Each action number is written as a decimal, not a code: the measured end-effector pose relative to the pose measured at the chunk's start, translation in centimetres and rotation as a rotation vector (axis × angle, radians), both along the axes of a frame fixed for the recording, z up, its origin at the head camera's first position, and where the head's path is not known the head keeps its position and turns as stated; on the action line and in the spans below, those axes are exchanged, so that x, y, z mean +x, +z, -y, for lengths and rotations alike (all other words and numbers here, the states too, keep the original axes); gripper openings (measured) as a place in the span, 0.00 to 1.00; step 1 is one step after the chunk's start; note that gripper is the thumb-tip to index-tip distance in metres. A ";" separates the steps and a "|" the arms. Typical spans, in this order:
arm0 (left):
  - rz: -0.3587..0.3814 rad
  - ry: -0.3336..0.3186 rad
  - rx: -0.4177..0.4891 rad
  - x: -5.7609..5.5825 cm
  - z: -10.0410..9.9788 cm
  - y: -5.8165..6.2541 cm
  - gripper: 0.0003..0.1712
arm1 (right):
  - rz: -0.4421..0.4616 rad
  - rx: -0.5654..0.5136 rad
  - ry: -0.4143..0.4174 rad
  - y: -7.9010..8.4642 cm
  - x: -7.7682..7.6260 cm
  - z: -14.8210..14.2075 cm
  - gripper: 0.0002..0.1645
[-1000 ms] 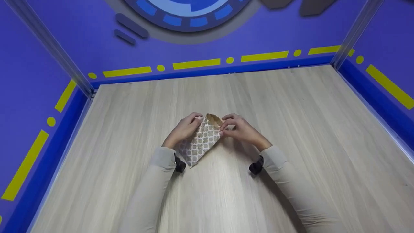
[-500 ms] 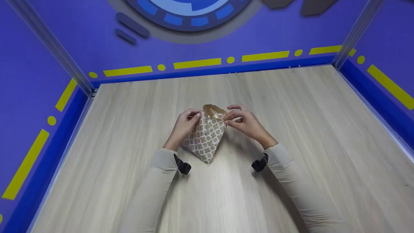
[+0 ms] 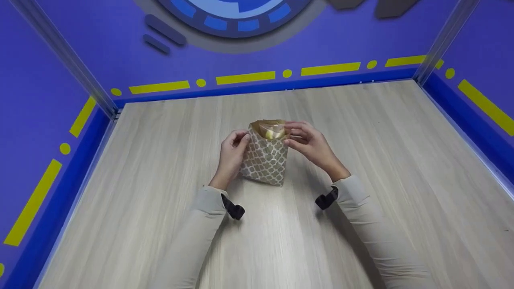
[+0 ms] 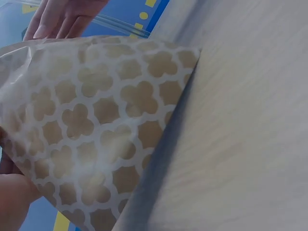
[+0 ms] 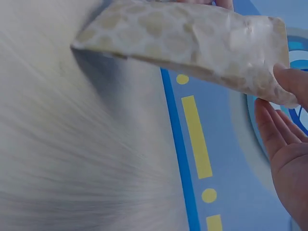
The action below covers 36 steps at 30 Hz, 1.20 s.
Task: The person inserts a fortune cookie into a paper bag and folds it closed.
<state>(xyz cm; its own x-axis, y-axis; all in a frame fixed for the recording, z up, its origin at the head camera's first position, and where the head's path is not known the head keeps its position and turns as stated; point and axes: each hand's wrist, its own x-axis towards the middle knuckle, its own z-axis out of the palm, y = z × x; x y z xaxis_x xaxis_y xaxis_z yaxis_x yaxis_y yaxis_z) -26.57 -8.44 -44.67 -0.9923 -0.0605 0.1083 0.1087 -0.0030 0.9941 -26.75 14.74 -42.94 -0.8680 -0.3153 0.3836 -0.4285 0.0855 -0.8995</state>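
Observation:
A paper bag (image 3: 265, 162) with a tan-and-white quatrefoil pattern stands tilted over the table, its mouth gaping at the top. Inside the mouth, clear shiny plastic and a yellowish thing (image 3: 269, 134) show; its kind is hidden. My left hand (image 3: 233, 154) pinches the bag's left edge near the top. At the upper right edge my right hand (image 3: 315, 146) holds the rim, thumb in front and fingers behind. The left wrist view has the patterned side (image 4: 96, 125) up close, and in the right wrist view the bag's lower corner (image 5: 84, 42) is right at the tabletop.
A light wood-grain table (image 3: 361, 132) spreads around the hands. Purple-blue panels (image 3: 241, 60) with yellow dashes enclose it at the back and both sides. Dark wrist cameras (image 3: 237, 210) hang beneath the sleeves.
The bag has turned more upright and moved away from me, and its mouth has widened, exposing the yellowish thing. The right hand's fingers have shifted along the rim.

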 end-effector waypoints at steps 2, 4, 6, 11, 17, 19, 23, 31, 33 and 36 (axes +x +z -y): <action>-0.020 0.005 0.024 0.1 -0.2 -0.1 0.10 | -0.025 -0.023 -0.008 0.2 -0.1 0.0 0.23; -0.035 0.006 0.038 0.2 -0.4 -0.1 0.10 | -0.053 -0.034 -0.014 0.4 -0.2 0.0 0.22; -0.047 0.003 0.040 0.3 -0.5 -0.1 0.10 | -0.073 -0.038 -0.020 0.6 -0.3 -0.1 0.21; -0.100 -0.006 0.012 0.4 -0.4 -0.1 0.11 | -0.113 -0.033 -0.039 1.2 -0.3 -0.1 0.20; -0.197 -0.009 -0.043 0.3 -0.1 -0.1 0.10 | -0.177 -0.002 -0.068 1.3 -0.4 -0.2 0.18; -0.214 -0.003 -0.078 0.3 0.0 -0.2 0.09 | -0.189 0.018 -0.085 1.2 -0.4 -0.1 0.17; -0.240 0.013 -0.118 0.2 0.3 -0.4 0.09 | -0.186 0.035 -0.107 1.0 -0.3 -0.1 0.17; -0.307 0.040 -0.124 0.3 0.4 -0.3 0.09 | -0.198 -0.011 -0.074 1.0 -0.2 0.0 0.16; -0.315 0.043 -0.140 0.4 0.4 -0.4 0.08 | -0.206 -0.012 -0.075 0.9 -0.2 0.0 0.16; -0.309 0.041 -0.147 0.4 0.4 -0.4 0.07 | -0.222 -0.003 -0.083 0.6 -0.3 -0.2 0.16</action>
<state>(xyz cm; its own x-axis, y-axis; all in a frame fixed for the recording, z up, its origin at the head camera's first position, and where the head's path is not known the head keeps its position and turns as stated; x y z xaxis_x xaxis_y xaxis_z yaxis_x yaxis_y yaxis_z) -26.18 -8.79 -45.08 -0.9083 -0.0606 0.4139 0.4018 0.1485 0.9036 -27.02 14.90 -42.30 -0.7849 -0.2451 0.5690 -0.6078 0.1265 -0.7839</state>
